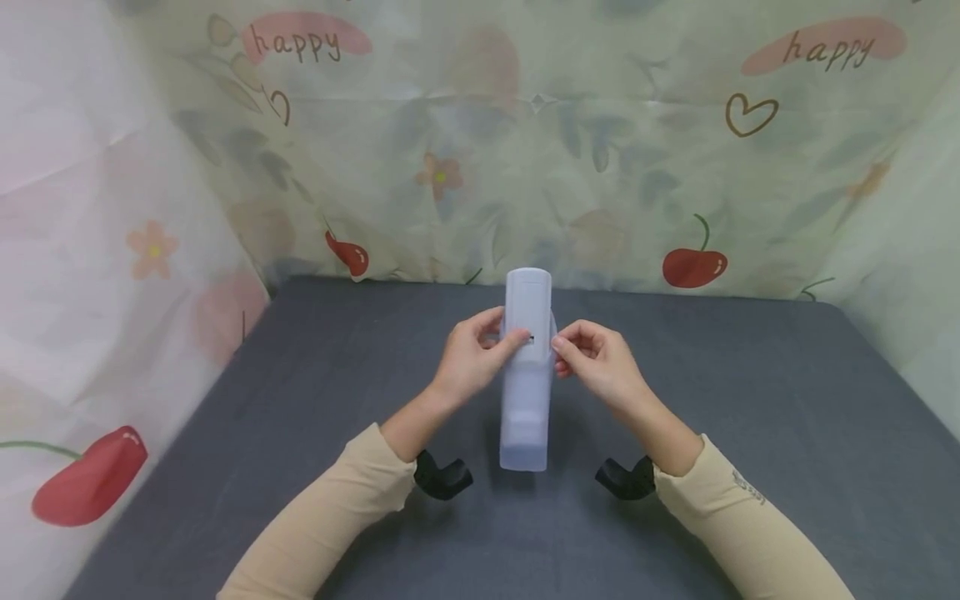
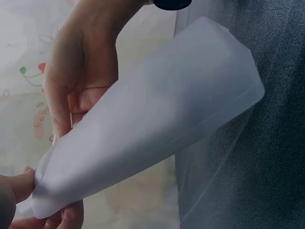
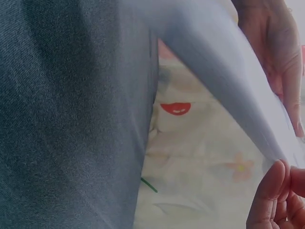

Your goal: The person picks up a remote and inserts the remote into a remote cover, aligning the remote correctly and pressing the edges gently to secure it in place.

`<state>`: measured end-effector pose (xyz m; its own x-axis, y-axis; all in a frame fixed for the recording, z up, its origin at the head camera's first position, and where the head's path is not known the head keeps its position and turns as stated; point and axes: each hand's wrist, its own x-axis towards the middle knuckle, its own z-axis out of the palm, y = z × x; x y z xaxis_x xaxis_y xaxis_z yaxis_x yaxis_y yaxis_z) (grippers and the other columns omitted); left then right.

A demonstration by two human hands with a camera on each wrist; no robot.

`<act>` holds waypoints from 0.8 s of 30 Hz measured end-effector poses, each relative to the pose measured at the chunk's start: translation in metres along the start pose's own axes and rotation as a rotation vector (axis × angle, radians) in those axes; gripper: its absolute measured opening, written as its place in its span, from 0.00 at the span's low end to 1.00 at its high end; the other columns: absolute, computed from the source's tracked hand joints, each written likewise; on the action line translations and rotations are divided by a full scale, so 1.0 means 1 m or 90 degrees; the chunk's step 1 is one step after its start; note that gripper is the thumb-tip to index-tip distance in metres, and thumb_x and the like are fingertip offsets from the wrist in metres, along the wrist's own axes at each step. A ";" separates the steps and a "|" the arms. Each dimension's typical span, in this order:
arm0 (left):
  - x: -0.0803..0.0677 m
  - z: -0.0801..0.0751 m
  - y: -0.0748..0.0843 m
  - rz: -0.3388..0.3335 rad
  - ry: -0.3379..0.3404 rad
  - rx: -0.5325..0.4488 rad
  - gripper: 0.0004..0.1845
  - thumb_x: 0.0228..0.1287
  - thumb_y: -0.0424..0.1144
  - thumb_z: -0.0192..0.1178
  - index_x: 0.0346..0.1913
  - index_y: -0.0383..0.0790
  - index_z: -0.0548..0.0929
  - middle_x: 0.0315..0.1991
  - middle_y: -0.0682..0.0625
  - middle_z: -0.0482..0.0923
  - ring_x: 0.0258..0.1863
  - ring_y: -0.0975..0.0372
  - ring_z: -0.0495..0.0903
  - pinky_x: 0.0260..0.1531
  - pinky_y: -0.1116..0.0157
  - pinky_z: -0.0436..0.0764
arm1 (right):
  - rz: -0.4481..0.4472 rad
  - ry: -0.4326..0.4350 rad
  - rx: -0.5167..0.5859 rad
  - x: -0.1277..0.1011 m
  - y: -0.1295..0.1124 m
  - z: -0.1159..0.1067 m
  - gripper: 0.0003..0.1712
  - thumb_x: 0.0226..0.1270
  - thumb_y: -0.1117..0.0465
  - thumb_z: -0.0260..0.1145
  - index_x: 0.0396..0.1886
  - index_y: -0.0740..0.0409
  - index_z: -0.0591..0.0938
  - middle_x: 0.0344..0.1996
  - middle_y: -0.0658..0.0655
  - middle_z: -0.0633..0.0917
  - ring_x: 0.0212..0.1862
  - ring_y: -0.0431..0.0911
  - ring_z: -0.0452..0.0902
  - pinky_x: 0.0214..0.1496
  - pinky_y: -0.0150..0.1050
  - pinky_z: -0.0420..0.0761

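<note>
- My beige sleeves (image 1: 322, 517) lie nearest, with a black wrist mount (image 1: 442, 477) under each forearm.
- The tall translucent pale-blue plastic container (image 1: 527, 392) is held in front of me above the dark grey table cloth (image 1: 750, 417), between my two hands.
- My left hand (image 1: 472, 358) curls round its upper left side, thumb pressed on the front.
- My right hand (image 1: 596, 358) pinches its right edge with bent fingertips (image 3: 274, 191).
- The flowered, cherry-printed backdrop (image 1: 690, 167) hangs behind the table.
</note>
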<state>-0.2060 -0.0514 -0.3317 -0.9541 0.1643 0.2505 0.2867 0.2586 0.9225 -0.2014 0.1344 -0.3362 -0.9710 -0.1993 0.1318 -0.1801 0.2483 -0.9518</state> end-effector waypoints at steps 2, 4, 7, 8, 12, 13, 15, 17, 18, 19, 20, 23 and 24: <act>0.000 0.000 0.000 -0.001 -0.008 0.020 0.24 0.62 0.41 0.62 0.60 0.35 0.74 0.47 0.38 0.82 0.35 0.50 0.85 0.33 0.61 0.84 | -0.002 0.010 -0.005 -0.001 -0.001 0.000 0.14 0.67 0.62 0.59 0.39 0.73 0.75 0.22 0.49 0.77 0.26 0.36 0.77 0.34 0.31 0.81; 0.000 0.000 0.001 -0.007 -0.015 0.035 0.25 0.62 0.42 0.61 0.60 0.36 0.74 0.46 0.39 0.82 0.35 0.51 0.85 0.32 0.62 0.83 | -0.002 0.021 -0.012 -0.001 -0.002 0.001 0.14 0.67 0.62 0.59 0.39 0.73 0.76 0.22 0.49 0.77 0.25 0.36 0.77 0.34 0.31 0.81; 0.000 0.000 0.001 -0.009 -0.019 0.043 0.24 0.62 0.41 0.61 0.60 0.36 0.75 0.47 0.39 0.83 0.35 0.52 0.85 0.32 0.63 0.83 | -0.004 0.033 -0.024 0.000 -0.002 0.001 0.14 0.67 0.61 0.60 0.40 0.72 0.77 0.22 0.50 0.77 0.25 0.37 0.77 0.34 0.31 0.81; 0.000 0.000 0.002 -0.006 -0.020 0.045 0.24 0.62 0.41 0.61 0.60 0.36 0.75 0.47 0.39 0.83 0.34 0.52 0.85 0.31 0.63 0.83 | -0.004 0.036 -0.027 0.000 -0.003 0.001 0.14 0.67 0.61 0.60 0.40 0.72 0.77 0.23 0.50 0.77 0.25 0.37 0.76 0.34 0.31 0.81; 0.001 0.000 0.003 0.006 -0.024 0.058 0.24 0.62 0.41 0.61 0.60 0.35 0.75 0.47 0.39 0.82 0.32 0.53 0.85 0.29 0.66 0.82 | -0.001 0.050 -0.034 0.001 -0.005 0.001 0.14 0.68 0.61 0.59 0.40 0.71 0.77 0.24 0.51 0.77 0.26 0.37 0.76 0.34 0.31 0.81; 0.001 0.000 0.003 0.009 -0.026 0.062 0.24 0.62 0.41 0.61 0.60 0.35 0.75 0.46 0.39 0.82 0.31 0.54 0.84 0.28 0.67 0.81 | 0.000 0.053 -0.035 0.002 -0.005 0.001 0.13 0.68 0.61 0.59 0.40 0.71 0.77 0.24 0.51 0.77 0.26 0.37 0.76 0.34 0.30 0.81; 0.001 0.001 0.003 0.011 -0.031 0.071 0.25 0.62 0.41 0.61 0.60 0.35 0.74 0.46 0.39 0.82 0.28 0.56 0.83 0.26 0.69 0.80 | -0.001 0.058 -0.037 0.002 -0.006 0.001 0.13 0.68 0.61 0.59 0.39 0.70 0.77 0.24 0.50 0.77 0.26 0.37 0.75 0.34 0.30 0.81; 0.000 0.001 0.003 0.009 -0.036 0.077 0.24 0.62 0.41 0.61 0.60 0.35 0.74 0.45 0.39 0.83 0.26 0.58 0.82 0.23 0.70 0.78 | -0.005 0.058 -0.040 0.003 -0.005 0.001 0.13 0.68 0.61 0.58 0.39 0.70 0.76 0.24 0.51 0.77 0.26 0.37 0.75 0.34 0.31 0.80; 0.000 0.001 0.003 0.005 -0.038 0.079 0.24 0.63 0.41 0.61 0.60 0.35 0.74 0.45 0.39 0.83 0.25 0.58 0.81 0.23 0.71 0.77 | -0.007 0.055 -0.044 0.003 -0.005 0.001 0.12 0.68 0.61 0.58 0.39 0.70 0.76 0.25 0.51 0.77 0.27 0.37 0.75 0.34 0.31 0.80; 0.000 0.001 0.004 0.002 -0.038 0.081 0.24 0.63 0.41 0.61 0.60 0.35 0.74 0.45 0.39 0.83 0.25 0.59 0.81 0.22 0.72 0.76 | -0.009 0.049 -0.048 0.003 -0.005 0.001 0.12 0.68 0.62 0.58 0.39 0.70 0.76 0.26 0.52 0.77 0.28 0.38 0.75 0.35 0.31 0.80; -0.001 0.001 0.004 0.001 -0.037 0.083 0.24 0.62 0.41 0.61 0.60 0.36 0.75 0.45 0.40 0.83 0.24 0.60 0.80 0.22 0.72 0.76 | -0.012 0.040 -0.050 0.004 -0.004 0.001 0.11 0.69 0.62 0.57 0.39 0.70 0.75 0.28 0.54 0.76 0.29 0.38 0.75 0.37 0.32 0.81; -0.002 0.000 0.004 -0.004 -0.024 0.080 0.24 0.62 0.41 0.61 0.59 0.37 0.75 0.45 0.41 0.83 0.24 0.60 0.80 0.22 0.72 0.75 | -0.013 -0.003 -0.050 0.006 -0.003 0.001 0.11 0.71 0.62 0.54 0.41 0.68 0.72 0.36 0.59 0.75 0.35 0.42 0.78 0.42 0.39 0.83; -0.002 -0.001 0.004 -0.004 -0.017 0.078 0.23 0.62 0.41 0.62 0.59 0.37 0.76 0.45 0.41 0.83 0.24 0.60 0.80 0.22 0.72 0.75 | -0.012 -0.018 -0.048 0.007 -0.003 0.001 0.11 0.71 0.62 0.54 0.42 0.68 0.71 0.39 0.61 0.74 0.37 0.44 0.79 0.44 0.42 0.83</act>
<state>-0.2034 -0.0516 -0.3283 -0.9539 0.1869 0.2350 0.2903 0.3738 0.8809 -0.2072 0.1315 -0.3329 -0.9629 -0.2306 0.1402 -0.2103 0.3155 -0.9254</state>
